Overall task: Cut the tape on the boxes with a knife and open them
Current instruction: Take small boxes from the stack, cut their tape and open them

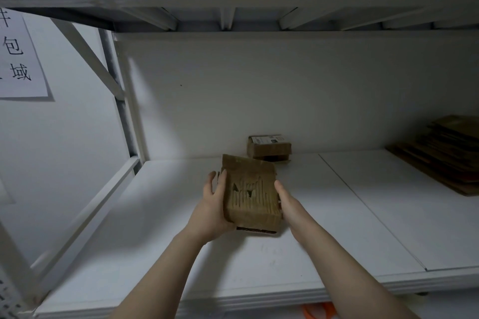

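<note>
Arms outstretched, left hand (215, 206) and right hand (289, 204) clasp the worn box (250, 189) by its sides (tilted) above the shelf (337, 228); smaller box (269, 149) behind.

Both bare forearms reach forward and up from the bottom of the view, drawing closer toward the hands. The left hand (213, 204) holds the left side of a box (250, 189), thumb laid along the front edge, fingers (211, 177) stretched nearly straight just left of it, palm cupping the lower corner. The right hand (287, 204) grips the opposite side, thumb along the right edge, its fingers hidden behind the box. The wrists are straight and level with each other.
</note>
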